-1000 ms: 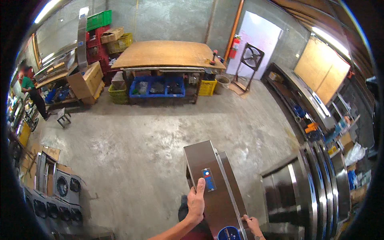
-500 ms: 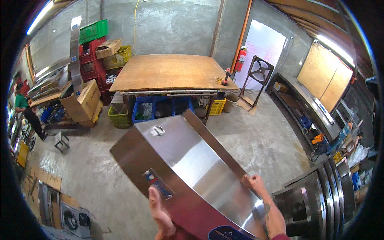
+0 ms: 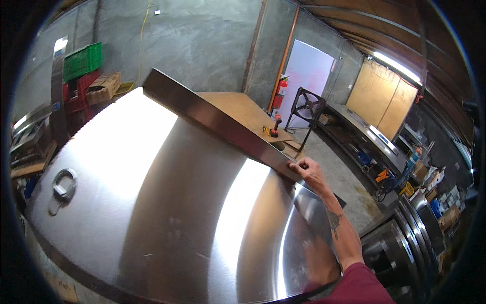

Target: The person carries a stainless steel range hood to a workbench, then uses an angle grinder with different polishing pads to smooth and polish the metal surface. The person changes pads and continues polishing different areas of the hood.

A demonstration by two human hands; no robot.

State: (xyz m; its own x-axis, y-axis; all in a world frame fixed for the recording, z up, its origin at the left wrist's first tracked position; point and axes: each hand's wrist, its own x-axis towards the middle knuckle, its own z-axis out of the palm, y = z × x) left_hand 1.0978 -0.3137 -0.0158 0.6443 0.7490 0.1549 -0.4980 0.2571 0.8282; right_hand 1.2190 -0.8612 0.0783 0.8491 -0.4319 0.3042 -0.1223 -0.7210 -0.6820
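Note:
A large curved stainless steel panel [image 3: 187,202] fills most of the lower and left view, its shiny face turned up toward me. Along its far side runs a narrow upright flange [image 3: 223,126]. My right hand [image 3: 308,172] is closed on that flange near its right end, fingers pinching the edge. A grey coiled loop [image 3: 64,185] is fixed on the panel's left part. My left hand is not visible; the panel covers the area where it was.
Beyond the panel stands a wooden-topped table [image 3: 228,104] with a red-and-black cordless drill [image 3: 276,125] on it. A fan in a black frame [image 3: 307,104] is behind. Stacked curved metal pieces [image 3: 405,238] sit at right, with a long bench [image 3: 364,129] against the wall.
The panel has risen closer to me and swung left, so its inner face fills the view. My left hand has gone out of sight. The right hand keeps its hold on the flange.

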